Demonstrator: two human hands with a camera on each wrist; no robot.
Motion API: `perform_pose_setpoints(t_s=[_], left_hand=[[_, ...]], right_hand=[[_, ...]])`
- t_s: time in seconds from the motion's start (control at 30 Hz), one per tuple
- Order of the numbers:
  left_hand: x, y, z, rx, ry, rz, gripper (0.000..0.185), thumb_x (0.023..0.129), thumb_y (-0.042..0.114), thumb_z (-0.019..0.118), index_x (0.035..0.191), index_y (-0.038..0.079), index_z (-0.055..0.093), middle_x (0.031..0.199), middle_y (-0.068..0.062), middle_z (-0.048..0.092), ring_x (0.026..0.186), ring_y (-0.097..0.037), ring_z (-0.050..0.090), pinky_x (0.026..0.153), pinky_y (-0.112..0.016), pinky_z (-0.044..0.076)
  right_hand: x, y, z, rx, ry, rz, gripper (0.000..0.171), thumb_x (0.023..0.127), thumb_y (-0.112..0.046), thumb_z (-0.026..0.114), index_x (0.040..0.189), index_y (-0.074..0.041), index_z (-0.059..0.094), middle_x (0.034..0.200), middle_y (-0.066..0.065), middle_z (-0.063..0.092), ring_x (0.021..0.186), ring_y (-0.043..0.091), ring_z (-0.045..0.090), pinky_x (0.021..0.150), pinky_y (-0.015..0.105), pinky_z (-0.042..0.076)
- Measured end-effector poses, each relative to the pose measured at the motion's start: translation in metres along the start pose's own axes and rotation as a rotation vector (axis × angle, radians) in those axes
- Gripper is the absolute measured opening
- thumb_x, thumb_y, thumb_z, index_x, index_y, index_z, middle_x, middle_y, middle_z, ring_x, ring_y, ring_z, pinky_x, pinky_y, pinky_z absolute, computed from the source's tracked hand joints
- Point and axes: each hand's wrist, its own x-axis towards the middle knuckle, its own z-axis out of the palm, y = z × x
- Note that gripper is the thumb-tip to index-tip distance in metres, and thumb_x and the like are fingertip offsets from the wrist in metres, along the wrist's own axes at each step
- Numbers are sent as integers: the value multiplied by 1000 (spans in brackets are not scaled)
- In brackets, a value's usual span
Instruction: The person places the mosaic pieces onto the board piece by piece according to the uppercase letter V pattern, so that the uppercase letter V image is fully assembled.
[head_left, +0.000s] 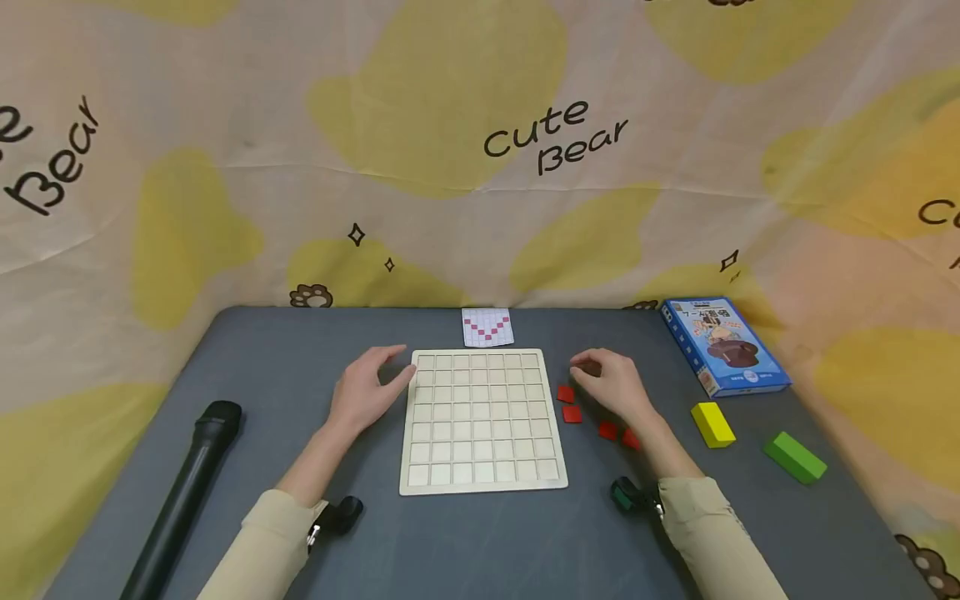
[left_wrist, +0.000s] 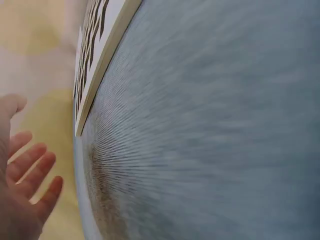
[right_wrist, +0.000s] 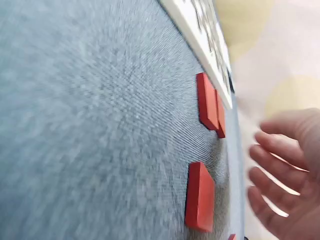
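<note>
**A:** From my end, the left hand (head_left: pixel 367 390) rests with loose, straight fingers at the left edge of the pale wooden grid board (head_left: pixel 482 422), holding nothing. The right hand (head_left: pixel 611 382) hovers over the small flat red square tiles (head_left: pixel 572 413) lying on the grey felt-like mat (head_left: pixel 262 367) just right of the board. Its fingers are relaxed and slightly spread; I see no tile pinched.

**B:** How would you handle the pick?

**A:** I'd judge the tiles thin and smooth, so I'd press a fingertip on one edge to tip it, then pinch it by its sides. The left hand should brace the board so it doesn't slide on the mat.

**B:** And the board's cells?

**A:** Shallow square recesses, all bare. I'd lower each tile flat and match the red-and-white pattern card (head_left: pixel 487 327) beyond the board's far edge.
</note>
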Motion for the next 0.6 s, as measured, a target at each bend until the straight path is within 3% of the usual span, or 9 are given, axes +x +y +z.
perform_pose_setpoints(t_s=[0.17, 0.33, 0.47, 0.6], left_hand=[[-22, -2, 1, -19, -194, 47, 80, 88, 51, 68, 150, 9, 38, 149, -17, 41, 137, -38, 36, 106, -60, 34], [-39, -6, -1, 0, -376, 112, 106, 80, 59, 71, 156, 5, 20, 159, -18, 19, 145, -39, 17, 111, -62, 24], [-48, -8, -3, 17, -463, 169, 112, 77, 62, 73, 156, 3, 18, 160, -19, 15, 147, -37, 13, 115, -57, 18], [-53, -7, -5, 39, -501, 210, 113, 75, 62, 75, 155, 2, 21, 160, -20, 16, 147, -36, 12, 117, -57, 14]], right_hand=[[-10, 3, -4, 32, -153, -29, 25, 87, -24, 75, 107, -9, 74, 100, 5, 69, 91, 23, 63, 83, 43, 53], [-14, 6, -2, 15, -179, -71, 27, 85, -24, 78, 106, -7, 74, 101, 6, 67, 92, 24, 60, 83, 42, 52], [-15, 8, 0, -8, -171, -87, 25, 85, -23, 78, 104, -8, 74, 100, 5, 66, 90, 23, 59, 82, 42, 52], [-16, 11, 2, -29, -152, -87, 25, 85, -23, 78, 105, -9, 74, 101, 5, 66, 90, 22, 59, 82, 42, 53]])
